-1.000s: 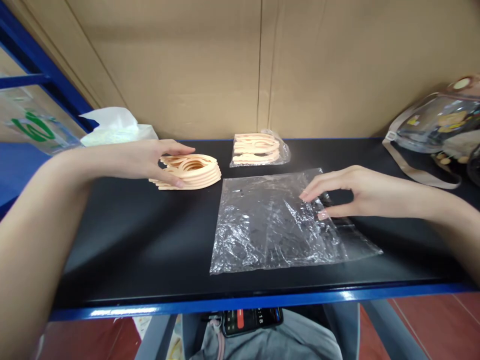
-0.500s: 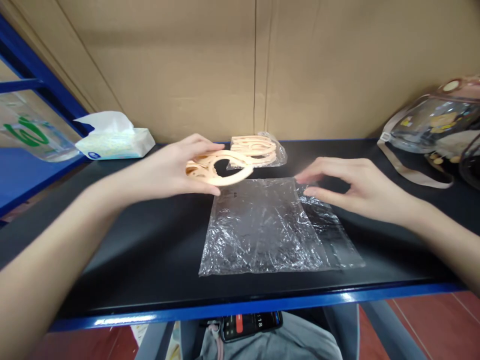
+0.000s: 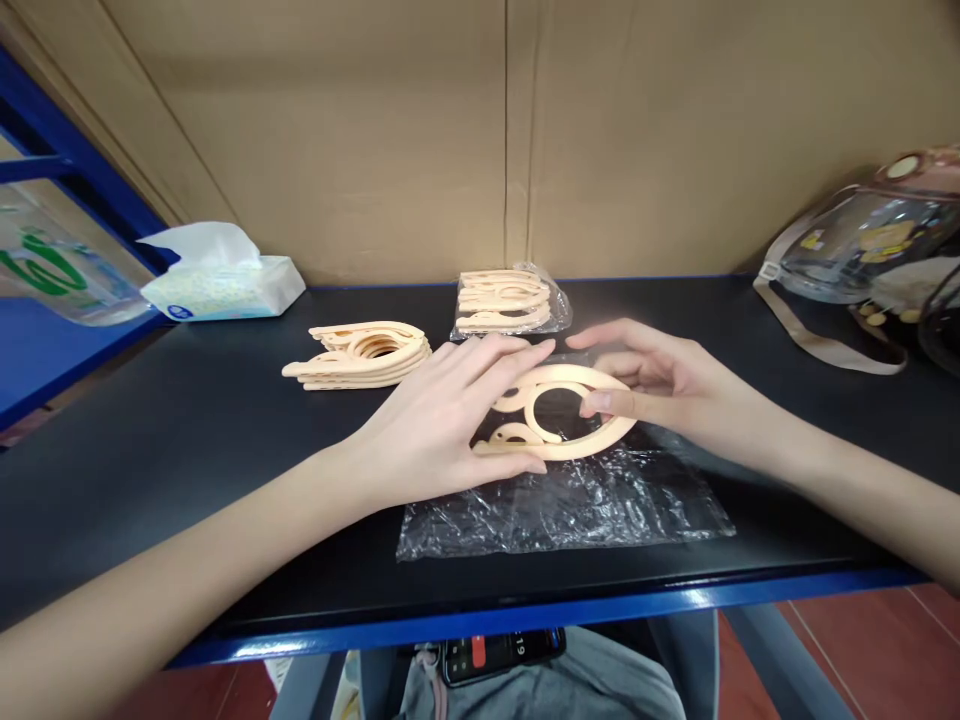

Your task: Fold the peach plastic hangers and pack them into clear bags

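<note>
A cream plastic folding hanger, folded into an oval, is held just above a clear plastic bag. My left hand grips its left end, with the thumb along the near edge and the fingers over the far side. At the rounded right end, my right hand has its thumb over the rim and curled fingers behind; its index finger points out. The bag lies flat on the black table beneath both hands, partly covered. Left of my left hand sits a stack of several similar hangers.
More cream hangers lie in a clear bag at the back. A tissue pack stands at the back left, near a plastic bottle. A transparent bag with a strap is at right. A phone rests on my lap.
My left hand has moved right, bringing a hanger over the plastic bag. My right hand now meets the hanger's right end. The hanger stack at left has come into view.
</note>
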The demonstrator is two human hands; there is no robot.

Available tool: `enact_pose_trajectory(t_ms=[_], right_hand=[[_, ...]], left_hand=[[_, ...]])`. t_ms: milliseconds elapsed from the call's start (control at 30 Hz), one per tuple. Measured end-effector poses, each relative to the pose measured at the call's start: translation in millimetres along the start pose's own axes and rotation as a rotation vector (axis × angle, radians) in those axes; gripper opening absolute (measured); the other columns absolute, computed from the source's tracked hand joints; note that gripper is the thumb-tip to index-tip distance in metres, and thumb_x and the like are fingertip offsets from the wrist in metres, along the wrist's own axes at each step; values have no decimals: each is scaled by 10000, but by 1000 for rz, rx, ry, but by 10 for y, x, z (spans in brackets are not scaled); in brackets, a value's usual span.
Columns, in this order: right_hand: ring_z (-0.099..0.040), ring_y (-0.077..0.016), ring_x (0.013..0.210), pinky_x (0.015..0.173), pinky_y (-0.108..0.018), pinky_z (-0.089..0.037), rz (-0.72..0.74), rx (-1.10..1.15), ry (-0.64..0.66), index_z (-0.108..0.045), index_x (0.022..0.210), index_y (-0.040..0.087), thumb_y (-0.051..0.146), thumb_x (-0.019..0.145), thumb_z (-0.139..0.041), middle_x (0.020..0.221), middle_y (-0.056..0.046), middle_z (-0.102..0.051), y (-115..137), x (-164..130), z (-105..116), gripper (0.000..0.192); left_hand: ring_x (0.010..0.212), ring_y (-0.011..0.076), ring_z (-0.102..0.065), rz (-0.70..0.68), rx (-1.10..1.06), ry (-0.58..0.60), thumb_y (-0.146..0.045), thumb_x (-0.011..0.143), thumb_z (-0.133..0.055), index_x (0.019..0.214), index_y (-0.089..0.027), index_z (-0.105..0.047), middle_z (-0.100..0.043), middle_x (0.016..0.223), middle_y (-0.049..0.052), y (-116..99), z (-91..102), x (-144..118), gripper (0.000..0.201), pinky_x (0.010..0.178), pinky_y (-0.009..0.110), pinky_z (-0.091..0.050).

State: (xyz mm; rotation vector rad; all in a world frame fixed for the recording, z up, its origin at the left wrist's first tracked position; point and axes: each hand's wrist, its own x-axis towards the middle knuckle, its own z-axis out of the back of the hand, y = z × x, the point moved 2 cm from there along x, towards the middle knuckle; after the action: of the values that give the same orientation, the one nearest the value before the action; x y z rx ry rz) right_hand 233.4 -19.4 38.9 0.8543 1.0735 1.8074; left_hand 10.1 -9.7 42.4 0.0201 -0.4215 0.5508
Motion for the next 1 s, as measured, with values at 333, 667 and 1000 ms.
enact_pose_trajectory(t_ms=[333,667,1000], right_hand=[[-685,-174,728,624,-298,-518,-105,128,-95,-559,1199,225,422,763,-748,830,-20,-746,-117,36,45,514],[-686,-171,712,622,-290,-511,-152,177,-138,-582,1179,211,453,734,-768,800,-26,-748,-138,65,46,539],[-688,-145,733,689,-269,-514,-206,231,-154,-623,1152,239,406,735,-790,803,-12,-757,-141,55,79,479]], left_hand=[[1261,338,-476,7,74,20,-775,745,-560,1474,-164,-319,-470,1428,161,-25,6,-5,981,1020,474,-398],[1407,321,-326,29,127,86,-542,772,-639,1467,-139,-328,-342,1544,147,-217,-61,-26,862,1168,531,-211],[1245,244,-534,21,180,-24,-384,876,-560,1349,-123,-501,-575,1359,97,-25,-16,-11,544,1152,456,-281]])
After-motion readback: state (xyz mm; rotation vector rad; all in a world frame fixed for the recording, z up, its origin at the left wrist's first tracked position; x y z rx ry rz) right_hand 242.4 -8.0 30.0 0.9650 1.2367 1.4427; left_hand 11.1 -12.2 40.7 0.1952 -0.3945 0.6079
